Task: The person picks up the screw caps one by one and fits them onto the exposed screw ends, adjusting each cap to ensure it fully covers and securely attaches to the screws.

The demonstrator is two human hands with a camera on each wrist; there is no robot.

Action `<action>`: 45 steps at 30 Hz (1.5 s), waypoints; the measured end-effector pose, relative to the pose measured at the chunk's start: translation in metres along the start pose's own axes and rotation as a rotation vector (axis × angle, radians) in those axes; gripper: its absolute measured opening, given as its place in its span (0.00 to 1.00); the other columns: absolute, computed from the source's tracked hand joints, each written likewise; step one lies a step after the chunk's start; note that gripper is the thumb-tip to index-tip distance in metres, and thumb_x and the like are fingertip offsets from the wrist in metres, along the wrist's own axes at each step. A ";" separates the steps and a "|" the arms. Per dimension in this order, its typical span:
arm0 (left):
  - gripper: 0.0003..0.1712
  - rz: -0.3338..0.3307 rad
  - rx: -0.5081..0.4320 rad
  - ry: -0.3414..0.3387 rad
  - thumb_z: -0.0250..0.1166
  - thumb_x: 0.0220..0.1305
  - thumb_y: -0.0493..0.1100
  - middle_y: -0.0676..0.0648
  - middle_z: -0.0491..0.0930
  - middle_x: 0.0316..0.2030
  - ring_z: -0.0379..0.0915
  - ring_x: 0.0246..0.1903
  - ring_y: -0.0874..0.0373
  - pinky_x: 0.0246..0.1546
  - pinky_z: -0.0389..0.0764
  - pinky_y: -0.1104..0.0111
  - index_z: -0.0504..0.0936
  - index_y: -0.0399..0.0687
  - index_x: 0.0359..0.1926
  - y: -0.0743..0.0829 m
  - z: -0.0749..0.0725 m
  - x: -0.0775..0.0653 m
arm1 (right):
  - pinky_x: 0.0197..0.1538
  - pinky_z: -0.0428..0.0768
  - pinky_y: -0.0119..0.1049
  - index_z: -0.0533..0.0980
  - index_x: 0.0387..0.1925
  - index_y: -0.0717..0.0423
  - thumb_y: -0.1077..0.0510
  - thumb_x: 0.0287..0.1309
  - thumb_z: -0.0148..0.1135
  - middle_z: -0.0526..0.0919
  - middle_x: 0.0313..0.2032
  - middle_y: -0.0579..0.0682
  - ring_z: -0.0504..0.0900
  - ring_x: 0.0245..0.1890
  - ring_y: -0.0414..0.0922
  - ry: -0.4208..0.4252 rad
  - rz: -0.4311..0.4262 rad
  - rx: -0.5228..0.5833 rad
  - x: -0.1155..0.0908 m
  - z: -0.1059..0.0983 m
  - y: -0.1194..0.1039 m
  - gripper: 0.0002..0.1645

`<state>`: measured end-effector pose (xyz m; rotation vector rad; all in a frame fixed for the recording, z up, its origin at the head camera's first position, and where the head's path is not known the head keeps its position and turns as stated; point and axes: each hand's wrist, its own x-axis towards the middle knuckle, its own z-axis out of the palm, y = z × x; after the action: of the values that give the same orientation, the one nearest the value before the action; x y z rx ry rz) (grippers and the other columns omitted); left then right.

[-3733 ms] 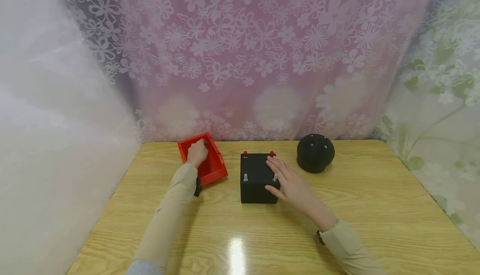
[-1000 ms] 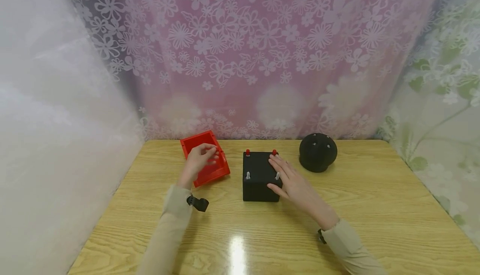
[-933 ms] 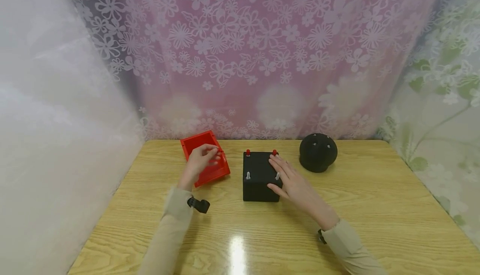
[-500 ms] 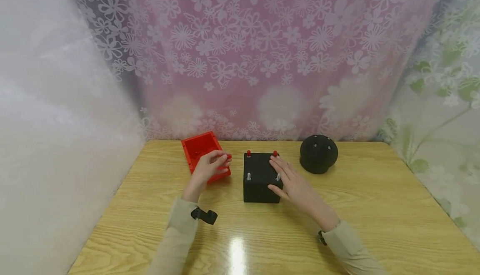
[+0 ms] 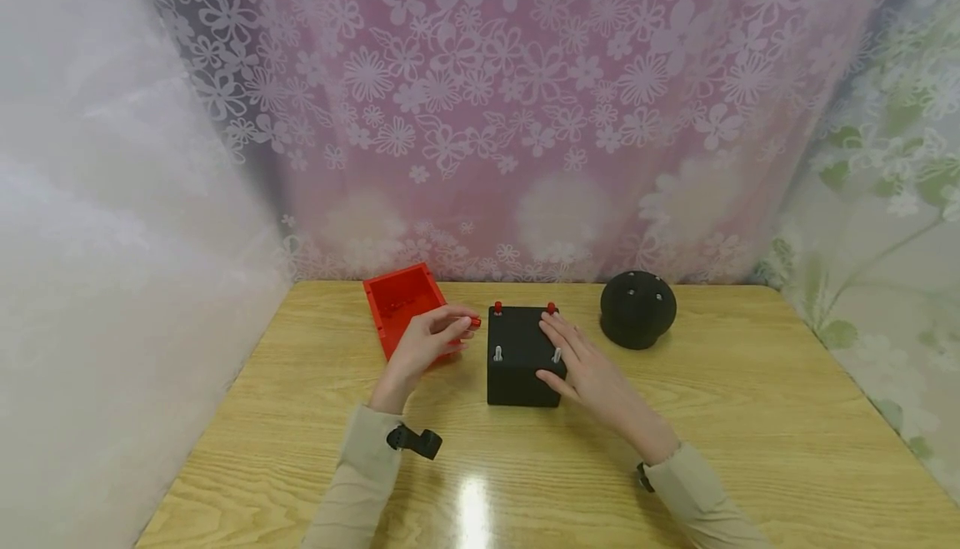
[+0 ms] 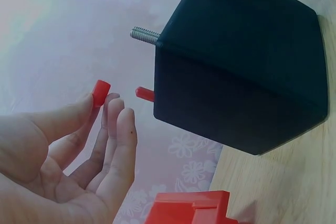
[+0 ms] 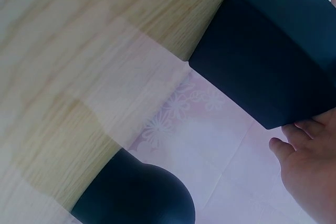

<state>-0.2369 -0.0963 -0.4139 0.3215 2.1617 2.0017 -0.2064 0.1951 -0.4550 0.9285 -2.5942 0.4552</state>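
No readable text or numbers appear anywhere.

The head view faced forward and down across the worktop [image 5: 562, 491], farthest off. The left wrist view looked close past the left hand [image 6: 68, 192] at the black box [image 6: 236, 66]; the right wrist view, also close and steeply tilted, shared that box.

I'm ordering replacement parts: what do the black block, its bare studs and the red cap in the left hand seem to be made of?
Black block: probably plastic, perhaps painted; matte, with even, dark faces.
Bare studs: likely metal; silvery grey, with screw threads showing.
Red cap: probably plastic, possibly rubber; smooth and evenly red, which leaves it open.
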 end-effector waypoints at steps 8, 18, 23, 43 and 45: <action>0.20 -0.007 0.066 -0.026 0.65 0.71 0.43 0.42 0.85 0.51 0.83 0.43 0.54 0.56 0.81 0.52 0.82 0.40 0.59 0.001 0.002 -0.003 | 0.73 0.62 0.58 0.56 0.77 0.63 0.42 0.71 0.59 0.58 0.76 0.60 0.59 0.76 0.56 0.018 -0.020 -0.002 0.000 0.000 0.000 0.46; 0.17 0.001 0.091 -0.110 0.66 0.70 0.43 0.41 0.85 0.49 0.82 0.46 0.53 0.55 0.82 0.54 0.84 0.38 0.55 0.003 0.003 -0.007 | 0.72 0.63 0.59 0.57 0.76 0.64 0.38 0.73 0.53 0.59 0.76 0.61 0.61 0.75 0.57 0.040 -0.037 -0.006 0.001 0.000 0.001 0.46; 0.16 0.053 0.131 -0.167 0.66 0.70 0.43 0.41 0.86 0.48 0.82 0.46 0.52 0.52 0.84 0.59 0.84 0.39 0.54 0.000 0.005 -0.006 | 0.71 0.64 0.60 0.58 0.75 0.65 0.35 0.74 0.50 0.60 0.75 0.62 0.62 0.74 0.57 0.062 -0.053 -0.006 0.002 0.001 0.002 0.46; 0.15 0.126 0.201 -0.143 0.67 0.69 0.45 0.45 0.87 0.48 0.83 0.43 0.55 0.53 0.83 0.54 0.87 0.45 0.53 0.003 0.016 -0.008 | 0.73 0.61 0.58 0.54 0.78 0.61 0.44 0.70 0.61 0.55 0.78 0.59 0.57 0.77 0.57 -0.007 0.005 0.014 0.000 -0.002 0.000 0.47; 0.14 0.126 0.221 -0.133 0.68 0.69 0.46 0.47 0.87 0.48 0.82 0.43 0.56 0.51 0.84 0.59 0.88 0.48 0.53 0.004 0.017 -0.008 | 0.73 0.61 0.58 0.54 0.78 0.61 0.44 0.70 0.61 0.55 0.78 0.59 0.57 0.77 0.56 -0.008 0.005 0.013 0.000 -0.002 0.000 0.47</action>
<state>-0.2240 -0.0821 -0.4112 0.6187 2.3319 1.7450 -0.2060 0.1960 -0.4535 0.9299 -2.6045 0.4717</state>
